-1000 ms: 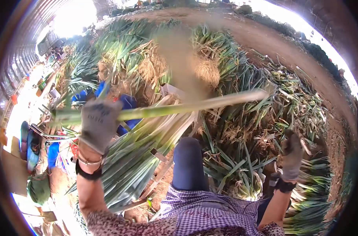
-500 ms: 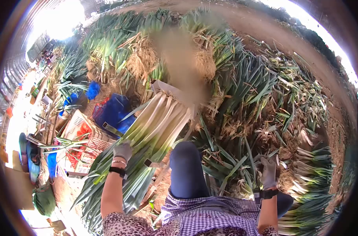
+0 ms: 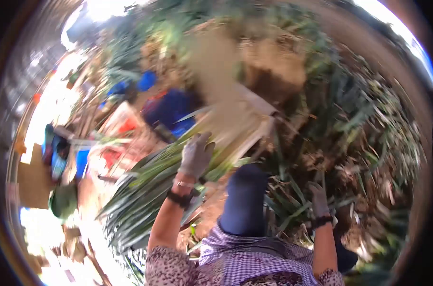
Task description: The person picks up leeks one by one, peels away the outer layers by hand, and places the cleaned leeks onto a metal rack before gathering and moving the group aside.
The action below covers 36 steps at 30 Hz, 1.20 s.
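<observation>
A thick bundle of leeks point(image 3: 154, 190) lies slantwise in a metal rack point(image 3: 257, 101), its pale stalks toward the rack and its green leaves toward the lower left. Over the bundle, at the start of the leaves, is my gloved left hand point(image 3: 195, 155), its fingers stretched and apart. My gloved right hand point(image 3: 319, 200) is low on the right beside loose leek leaves point(image 3: 292, 205). Motion blur smears its fingers, so I cannot make out whether it holds anything. My bent knee point(image 3: 246, 190) stands between the two hands.
Left of the bundle sit a pale plastic crate point(image 3: 126, 126) with red netting and a heap of blue netting point(image 3: 171, 114). Piled leeks point(image 3: 354, 114) spread across the right side. A brown cardboard piece point(image 3: 35, 174) and a green sack point(image 3: 63, 201) are at far left.
The view has swung, shifting the scene right and blurring it. My left hand has moved up along the leek bundle, and its fingers have spread. My right hand stays low on the right.
</observation>
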Each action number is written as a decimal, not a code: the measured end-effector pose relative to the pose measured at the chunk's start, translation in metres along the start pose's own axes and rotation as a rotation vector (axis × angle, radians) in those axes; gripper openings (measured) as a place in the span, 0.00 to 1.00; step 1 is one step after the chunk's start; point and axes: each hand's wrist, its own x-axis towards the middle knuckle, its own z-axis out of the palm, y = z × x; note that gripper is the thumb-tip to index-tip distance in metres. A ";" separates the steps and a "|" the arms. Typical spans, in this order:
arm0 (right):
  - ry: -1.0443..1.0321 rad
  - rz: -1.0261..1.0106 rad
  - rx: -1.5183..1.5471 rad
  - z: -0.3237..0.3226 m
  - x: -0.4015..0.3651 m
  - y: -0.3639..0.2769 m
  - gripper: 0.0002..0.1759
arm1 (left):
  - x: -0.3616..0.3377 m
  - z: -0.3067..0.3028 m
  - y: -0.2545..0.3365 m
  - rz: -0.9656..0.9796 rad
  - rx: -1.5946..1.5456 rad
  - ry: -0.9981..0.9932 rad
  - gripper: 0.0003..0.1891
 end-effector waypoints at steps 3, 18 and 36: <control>0.052 -0.168 -0.859 -0.036 0.008 0.063 0.21 | 0.023 0.010 0.114 0.355 -0.427 -0.049 0.15; 0.787 0.228 -0.064 -0.076 0.234 0.175 0.26 | 0.028 0.187 0.276 0.525 -0.454 -0.935 0.19; 0.384 0.256 0.497 -0.067 0.030 0.084 0.25 | 0.016 0.184 0.279 0.616 -0.473 -0.864 0.15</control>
